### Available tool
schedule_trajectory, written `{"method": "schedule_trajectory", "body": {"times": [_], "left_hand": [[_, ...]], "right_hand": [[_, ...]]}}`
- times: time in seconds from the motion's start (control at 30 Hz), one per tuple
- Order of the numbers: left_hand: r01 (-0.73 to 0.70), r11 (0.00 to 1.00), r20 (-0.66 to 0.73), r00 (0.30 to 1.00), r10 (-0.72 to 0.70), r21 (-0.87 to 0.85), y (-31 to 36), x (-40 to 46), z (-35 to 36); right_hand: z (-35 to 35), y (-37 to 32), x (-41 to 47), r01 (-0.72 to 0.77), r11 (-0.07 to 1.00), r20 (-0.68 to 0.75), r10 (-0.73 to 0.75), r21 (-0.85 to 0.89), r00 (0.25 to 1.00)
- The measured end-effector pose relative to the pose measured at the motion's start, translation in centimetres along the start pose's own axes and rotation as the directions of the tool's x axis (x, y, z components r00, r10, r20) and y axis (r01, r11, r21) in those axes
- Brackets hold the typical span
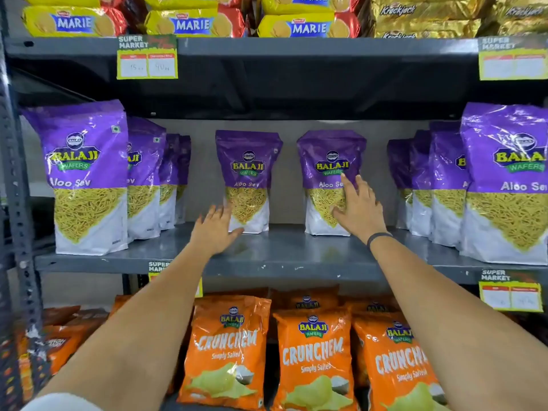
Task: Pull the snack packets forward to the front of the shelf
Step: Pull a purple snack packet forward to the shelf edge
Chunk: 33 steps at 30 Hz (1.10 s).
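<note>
Head view — upright Aloo Sev packets [248, 180], labels outward

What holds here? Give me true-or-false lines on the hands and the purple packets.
1. Both hands reach into the middle shelf. True.
2. The right hand lies against the right centre packet. True.
3. The left hand has lifted the left centre packet off the shelf. False: it stands on the shelf, fingers open beside it.
4. The two centre packets stand at the shelf's front edge. False: they stand far back.
5. The centre packets read Crunchem. False: Aloo Sev.
</note>
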<state>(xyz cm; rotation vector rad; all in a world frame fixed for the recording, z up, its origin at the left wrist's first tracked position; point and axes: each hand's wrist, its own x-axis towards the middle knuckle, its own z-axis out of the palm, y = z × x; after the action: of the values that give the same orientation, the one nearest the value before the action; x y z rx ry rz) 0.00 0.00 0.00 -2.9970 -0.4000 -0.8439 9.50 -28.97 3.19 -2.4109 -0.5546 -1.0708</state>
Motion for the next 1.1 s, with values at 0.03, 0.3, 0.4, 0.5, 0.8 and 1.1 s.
{"method": "schedule_trajectory", "body": {"times": [0.03, 0.3, 0.4, 0.5, 0.8, 1.1], "left_hand": [[0.048, 0.998, 0.063, 0.997, -0.046, -0.027, -0.5, 0.4, 0.4], [0.12, 0.992, 0.41, 0.908, -0.091, -0.046, -1.6, 1.6, 2.1], [0.087, 0.996, 0.455, 0.888, -0.071, -0.015, -2.5, 1.9, 2.5], [0.077, 0.997, 0.445, 0.894, -0.058, -0.026, -2.4, 1.8, 2.4], [0.077, 0.996, 0.439, 0.897, -0.048, -0.048, -2.3, 2.3, 2.8], [0.085, 0.994, 0.43, 0.901, -0.049, -0.065, -2.2, 2.3, 2.8]], "right_hand": [[0.6, 0.3, 0.6, -0.027, 0.999, 0.035, 0.026, 0.026, 0.999], [5.5, 1.1, 5.4, -0.039, 0.999, 0.143, 0.035, 0.025, 0.989], [6.4, 0.6, 6.5, -0.019, 1.0, 0.135, 0.02, -0.008, 0.991], [7.1, 0.3, 7.4, 0.009, 0.998, 0.1, -0.002, -0.063, 0.995], [9.1, 0.4, 8.2, -0.018, 0.988, 0.051, 0.026, -0.156, 0.998], [11.1, 0.5, 7.8, -0.141, 0.987, 0.002, 0.142, -0.078, 0.99]]}}
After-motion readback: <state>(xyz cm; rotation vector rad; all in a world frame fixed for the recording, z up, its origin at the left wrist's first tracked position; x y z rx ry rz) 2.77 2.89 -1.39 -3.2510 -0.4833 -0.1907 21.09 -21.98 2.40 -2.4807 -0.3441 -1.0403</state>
